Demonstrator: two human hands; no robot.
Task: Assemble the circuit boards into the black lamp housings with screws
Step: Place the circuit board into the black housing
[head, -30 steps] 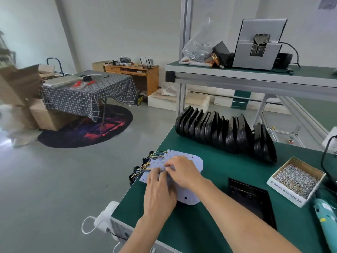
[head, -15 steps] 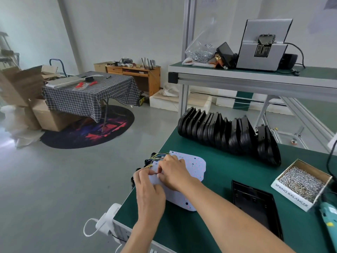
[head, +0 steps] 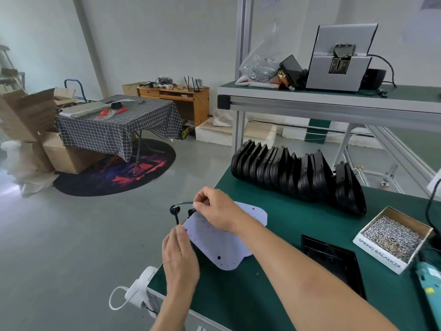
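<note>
A white circuit board [head: 222,244] lies tilted on a stack at the left end of the green bench [head: 298,220]. My left hand [head: 180,258] holds its near left edge. My right hand [head: 216,210] pinches the board's far left corner, where a black cable with a round end [head: 175,210] loops off the bench edge. A row of black lamp housings [head: 296,173] stands on edge behind. One flat black housing [head: 334,259] lies by my right forearm. A cardboard box of screws [head: 393,237] sits to the right.
A teal electric screwdriver [head: 429,285] lies at the right edge. An upper shelf [head: 334,96] carries a bag of screws and a grey machine. A white power strip [head: 140,287] hangs off the bench's left corner. Beyond are a checked table and cardboard boxes on the floor.
The top board has been lifted and tilted off the stack. The coloured wires are now hidden and a black cable loop has come out at the left. My hands shifted left.
</note>
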